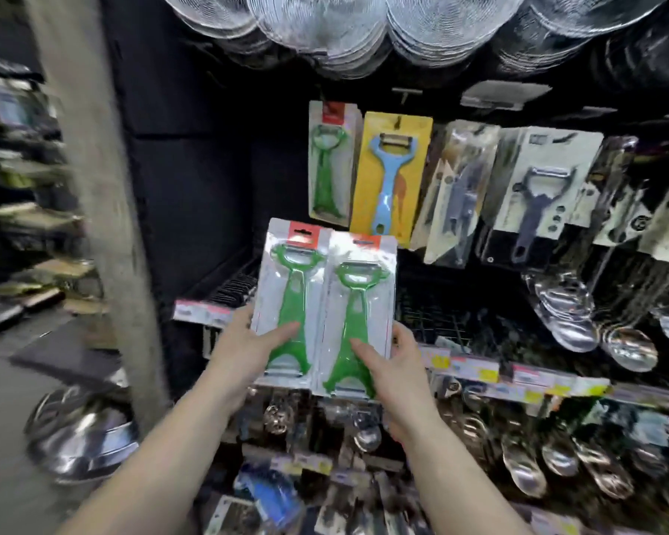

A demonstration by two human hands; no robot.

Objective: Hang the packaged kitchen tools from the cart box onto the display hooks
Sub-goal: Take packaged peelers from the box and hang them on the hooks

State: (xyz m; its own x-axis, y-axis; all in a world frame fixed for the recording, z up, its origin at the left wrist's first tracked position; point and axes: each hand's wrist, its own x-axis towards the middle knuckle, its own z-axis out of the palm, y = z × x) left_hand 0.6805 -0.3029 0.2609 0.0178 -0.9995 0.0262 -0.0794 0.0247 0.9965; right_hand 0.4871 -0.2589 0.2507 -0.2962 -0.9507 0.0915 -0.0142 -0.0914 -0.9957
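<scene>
We hold 2 clear blister packs side by side in front of the display, each with a white backing card, a red header tab and a green plastic Y-shaped peeler. Our left hand [244, 341] grips the left green peeler pack [290, 299] at its lower edge, thumb lying across the front and fingers curled behind. Our right hand [393, 364] grips the right green peeler pack [358, 314] the same way, thumb on the front, fingers wrapped round its right edge. The 2 packs touch along their inner edges, the left 1 slightly higher.

At 12 o'clock from the packs, a matching green peeler pack on the hook [330, 162] hangs upright. Just beside it, toward 1 o'clock, hangs a blue peeler on a yellow card [391, 179]. Toward 2 o'clock hangs a dark grey peeler on a white card [537, 202]. Above, at 12 o'clock, sit round wire mesh strainers [348, 28]. At 4 o'clock, shiny steel ladles [580, 322] hang well apart from our hands.
</scene>
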